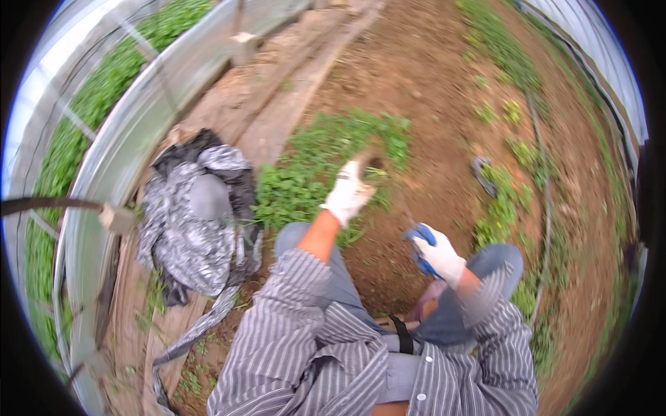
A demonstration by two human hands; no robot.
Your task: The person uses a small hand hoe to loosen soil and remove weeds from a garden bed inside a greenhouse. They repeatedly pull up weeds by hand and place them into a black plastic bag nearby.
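Observation:
My left hand, in a white work glove, is stretched forward over a patch of leafy green plants. Near its fingers is a blurred dark clump, perhaps roots with soil; whether the fingers grip it I cannot tell. To the right, my right hand wears a white glove with a blue palm, its fingers curled in. A thin blurred thing seems to point forward from it, too unclear to name. Between and beyond my hands lies brown soil.
At left, a crumpled black and silver bag or garment lies on wooden boards beside a plastic-sheeted greenhouse wall. At right are low green plants, a small grey object and a thin hose.

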